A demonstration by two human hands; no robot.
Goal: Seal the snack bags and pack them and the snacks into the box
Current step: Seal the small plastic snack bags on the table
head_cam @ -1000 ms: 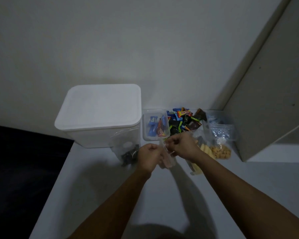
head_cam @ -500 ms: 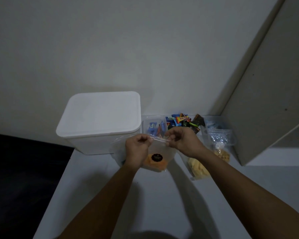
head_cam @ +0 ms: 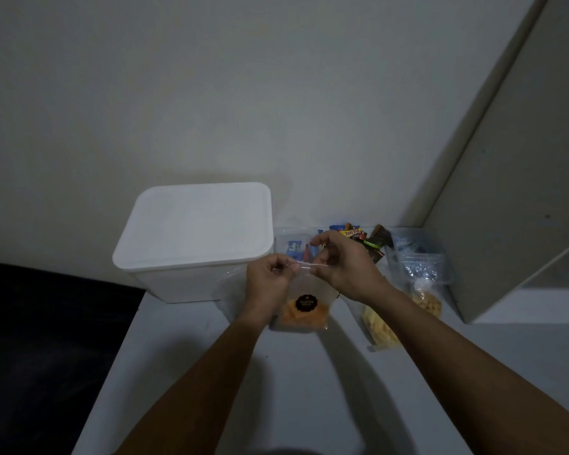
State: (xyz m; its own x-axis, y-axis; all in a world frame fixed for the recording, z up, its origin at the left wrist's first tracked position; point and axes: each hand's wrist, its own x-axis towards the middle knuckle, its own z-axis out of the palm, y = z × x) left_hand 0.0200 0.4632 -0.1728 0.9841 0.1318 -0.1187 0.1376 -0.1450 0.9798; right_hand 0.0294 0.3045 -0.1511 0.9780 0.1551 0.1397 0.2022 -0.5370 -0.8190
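A clear snack bag [head_cam: 304,311] with orange chips and a round black label stands upright on the grey table [head_cam: 309,389]. My left hand [head_cam: 268,279] pinches the left end of its top strip and my right hand [head_cam: 344,267] pinches the right part. The white box [head_cam: 194,238] with its lid on stands to the left, against the wall. Behind my hands lie wrapped candies [head_cam: 358,238] and a small clear tub [head_cam: 291,246] with blue packets. A bag of pale yellow snacks [head_cam: 380,328] lies to the right.
A bag of brown nuts [head_cam: 427,300] and other clear bags [head_cam: 421,261] sit at the right, next to a grey cabinet panel [head_cam: 513,192]. The table's left edge drops to a dark area [head_cam: 40,339]. The wall is close behind.
The orange-chip bag went from bunched between my hands to upright with its top stretched out. My hands moved apart along the top strip, and the view shifted slightly.
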